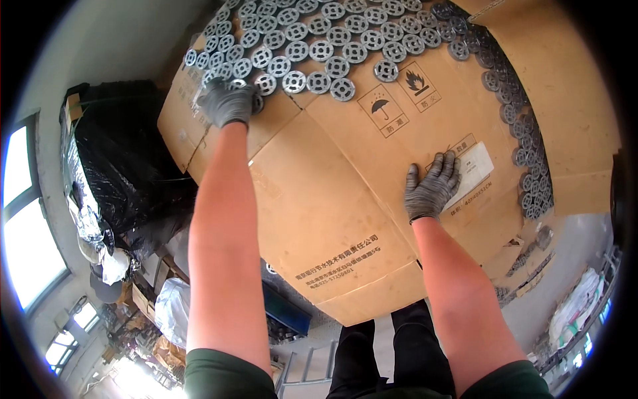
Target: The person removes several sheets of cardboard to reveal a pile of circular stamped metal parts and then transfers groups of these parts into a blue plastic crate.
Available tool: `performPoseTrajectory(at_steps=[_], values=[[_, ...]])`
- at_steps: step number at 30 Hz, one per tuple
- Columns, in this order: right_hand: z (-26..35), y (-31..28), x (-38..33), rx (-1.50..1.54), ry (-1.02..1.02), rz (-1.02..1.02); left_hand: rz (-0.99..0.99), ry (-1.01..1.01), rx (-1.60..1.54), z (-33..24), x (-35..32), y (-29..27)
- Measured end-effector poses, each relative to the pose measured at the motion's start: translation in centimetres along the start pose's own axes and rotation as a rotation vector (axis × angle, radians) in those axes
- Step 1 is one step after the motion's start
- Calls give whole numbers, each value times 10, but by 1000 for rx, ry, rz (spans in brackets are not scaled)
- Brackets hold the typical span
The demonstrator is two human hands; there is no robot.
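Observation:
Grey round slotted discs [321, 50] lie close together in rows over the far part of a large flattened cardboard sheet [319, 173]. My left hand [228, 105], in a grey glove, is at the near left edge of these rows. Its fingers curl down among the discs, and one disc [258, 103] shows at its thumb side; the fingertips are partly hidden. My right hand [433, 186], gloved too, rests flat on the cardboard with fingers stretched, partly over a white label [473, 169]. A single disc [385, 70] sits slightly apart from the rows.
More discs [515, 113] are heaped along the right side, beside an upright cardboard flap [575, 100]. Black plastic-wrapped goods [126, 153] stand at the left. Below them are a clear plastic bag [173, 309] and a blue bin [286, 311]. A metal frame [309, 369] is near my legs.

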State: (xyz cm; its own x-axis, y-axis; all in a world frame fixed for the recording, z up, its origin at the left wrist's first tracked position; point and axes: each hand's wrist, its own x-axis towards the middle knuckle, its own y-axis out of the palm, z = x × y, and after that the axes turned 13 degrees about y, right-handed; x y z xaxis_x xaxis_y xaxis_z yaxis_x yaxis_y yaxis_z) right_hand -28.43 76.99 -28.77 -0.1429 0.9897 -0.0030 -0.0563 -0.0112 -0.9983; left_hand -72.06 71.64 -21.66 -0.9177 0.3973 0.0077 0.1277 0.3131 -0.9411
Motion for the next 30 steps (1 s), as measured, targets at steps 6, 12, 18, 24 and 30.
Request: performPoseTrajectory(at_steps=[6,12,18,24,30], values=[[-6,7,-2,-42,11,-20,-66,-172,-342,24,1,47],[23,4,-12,63,-6,5,-68,-25,-289,91,63,46],[14,1,-8,53,2,-3,-52,-124,-515,77,47,49],[0,0,-1,21,36,51,11,-46,-518,39,23,43],[11,-1,-3,59,51,97,-26,68,-301,67,37,37]])
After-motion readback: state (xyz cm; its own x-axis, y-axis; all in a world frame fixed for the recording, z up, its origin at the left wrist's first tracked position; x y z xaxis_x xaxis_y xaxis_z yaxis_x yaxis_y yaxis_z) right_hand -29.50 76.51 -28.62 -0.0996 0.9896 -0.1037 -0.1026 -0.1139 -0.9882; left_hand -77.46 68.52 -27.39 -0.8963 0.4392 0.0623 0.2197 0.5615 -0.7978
